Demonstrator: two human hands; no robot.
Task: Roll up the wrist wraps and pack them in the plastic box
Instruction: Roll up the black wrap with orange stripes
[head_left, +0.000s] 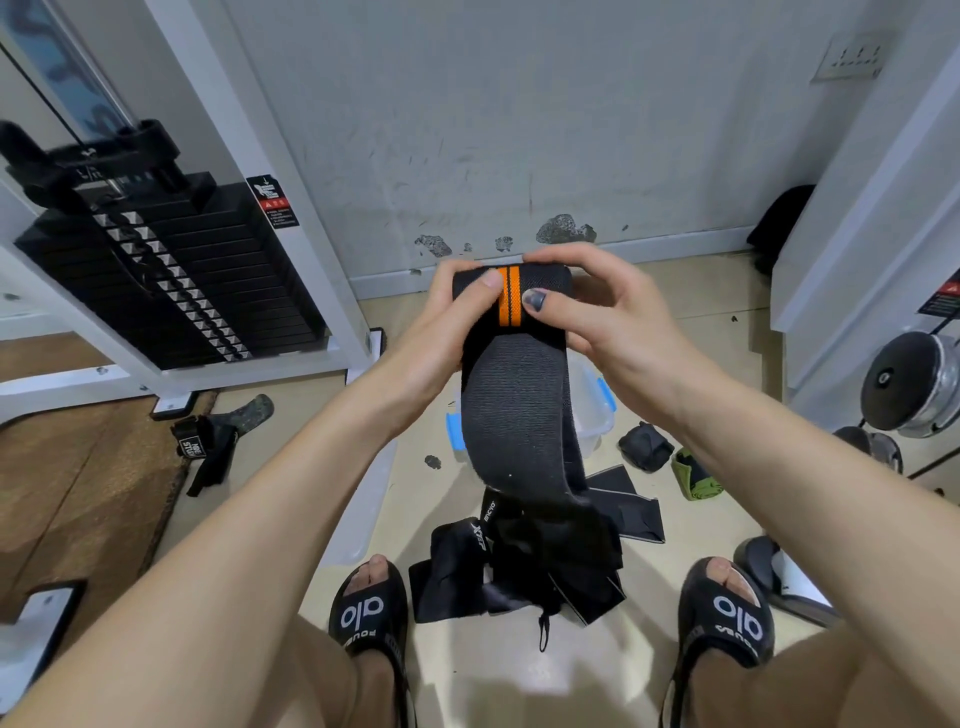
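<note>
Both hands grip one woven black wrap (511, 415) with two orange stripes: left hand (447, 317) and right hand (597, 312) curl round its rolled top, thumbs pressing, tail hanging down. Below them sits a clear box (592, 410) with blue clips, and a heap (519, 566) of loose black wraps

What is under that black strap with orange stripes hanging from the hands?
Below the strap, a clear plastic box with blue clips sits on the floor. The strap covers most of it, so its inside cannot be seen.
</note>
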